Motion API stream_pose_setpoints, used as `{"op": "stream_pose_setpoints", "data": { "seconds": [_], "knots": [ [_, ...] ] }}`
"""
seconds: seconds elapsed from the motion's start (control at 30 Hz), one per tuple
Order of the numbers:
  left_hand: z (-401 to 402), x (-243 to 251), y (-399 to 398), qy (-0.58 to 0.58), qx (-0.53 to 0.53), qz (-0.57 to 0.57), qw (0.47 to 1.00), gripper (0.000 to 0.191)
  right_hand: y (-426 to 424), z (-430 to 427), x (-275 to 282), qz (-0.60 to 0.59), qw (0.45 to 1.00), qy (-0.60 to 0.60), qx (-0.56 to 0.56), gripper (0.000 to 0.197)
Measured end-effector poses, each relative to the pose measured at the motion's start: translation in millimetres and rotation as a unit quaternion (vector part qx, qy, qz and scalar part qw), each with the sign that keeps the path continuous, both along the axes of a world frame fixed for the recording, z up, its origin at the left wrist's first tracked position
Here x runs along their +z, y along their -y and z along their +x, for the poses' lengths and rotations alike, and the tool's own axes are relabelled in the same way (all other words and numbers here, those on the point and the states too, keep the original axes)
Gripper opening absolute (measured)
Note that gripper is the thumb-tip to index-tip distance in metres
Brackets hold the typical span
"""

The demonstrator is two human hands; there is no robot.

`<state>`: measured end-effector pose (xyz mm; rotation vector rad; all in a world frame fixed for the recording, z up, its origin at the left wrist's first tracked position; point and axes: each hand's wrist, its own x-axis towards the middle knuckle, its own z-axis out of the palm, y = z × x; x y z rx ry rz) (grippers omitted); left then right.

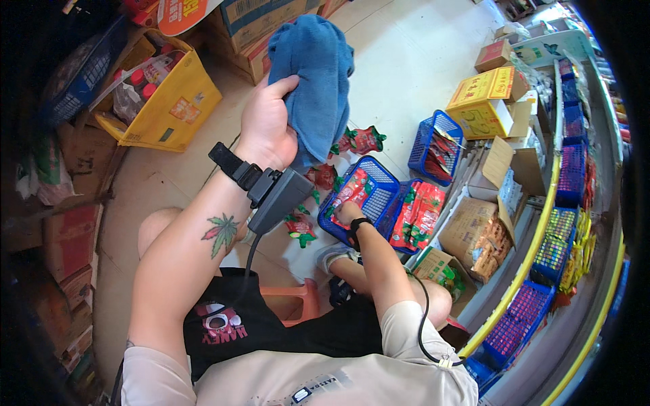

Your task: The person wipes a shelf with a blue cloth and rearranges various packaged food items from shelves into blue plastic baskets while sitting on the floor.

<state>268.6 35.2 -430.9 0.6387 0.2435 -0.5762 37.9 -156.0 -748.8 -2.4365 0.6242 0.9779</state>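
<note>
My left hand [269,119] holds up a bunched blue cloth [317,86], its thumb pressed on the near side. Lower and to the right, my right hand [348,212] is at a red snack packet [355,190] inside a blue plastic basket [388,177]; its fingertips are partly hidden, so a grip on the packet cannot be made out. Just right of that basket, another blue basket holds several red packets [419,210] with green ends. More red packets [300,228] lie on the tiled floor beside and behind the first basket, some partly covered by the cloth.
A third blue basket [436,147] with packets stands near a yellow carton [482,101]. Open cardboard boxes [467,228] line the shelf at right, which carries more blue baskets [518,319]. A yellow box [170,106] of red-capped bottles stands at left. An orange plastic stool [304,304] is below me.
</note>
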Motion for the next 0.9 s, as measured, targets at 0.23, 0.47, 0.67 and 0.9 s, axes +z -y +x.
{"op": "stream_pose_setpoints", "data": {
  "seconds": [0.23,0.47,0.67,0.9],
  "knots": [
    [2,1,7,-0.012,0.008,0.046,0.999,0.031,-20,9,-20,-0.011,0.922,-0.020,0.386,0.020],
    [5,0,8,-0.017,0.004,0.058,0.998,0.029,-15,6,-9,-0.070,0.868,0.029,0.492,0.022],
    [0,5,-2,-0.001,-0.003,0.042,0.999,0.031,-2,9,55,-0.092,0.925,0.081,0.359,0.018],
    [-9,5,4,0.017,-0.020,-0.007,1.000,0.030,36,3,96,-0.145,0.949,0.185,0.212,0.019]
  ]
}}
